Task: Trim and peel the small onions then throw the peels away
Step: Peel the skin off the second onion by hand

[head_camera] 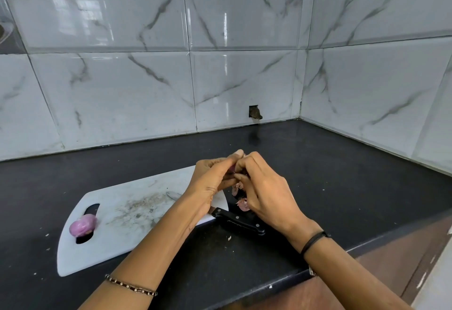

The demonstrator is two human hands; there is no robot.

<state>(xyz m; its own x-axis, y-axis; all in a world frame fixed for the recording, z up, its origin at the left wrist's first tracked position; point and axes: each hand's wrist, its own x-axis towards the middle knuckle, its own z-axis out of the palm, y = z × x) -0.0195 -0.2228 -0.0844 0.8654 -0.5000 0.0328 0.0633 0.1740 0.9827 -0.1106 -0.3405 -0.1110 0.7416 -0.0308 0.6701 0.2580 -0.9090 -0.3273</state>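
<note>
Fingers (252, 160) of the left hand (210, 182) and right hand (266, 199) pinched a small onion (232, 168) just above the cutting board (127, 212), apparently tearing at its skin. Peels (242, 205) lay below beside the knife (239, 223) on the worktop (330, 163); the slick onion could slip from that pinch and roll away.

Light: bright, even.
Glare: wall tiles (80, 8) mirror a window shape at 11 o'clock, white streaks at 12.
Shadows: faint on my black table (342, 175).
Edges: tile lines bow at 3 and 9 o'clock.
Focus: my left hand (210, 182) and right hand (266, 192) sharp.
</note>
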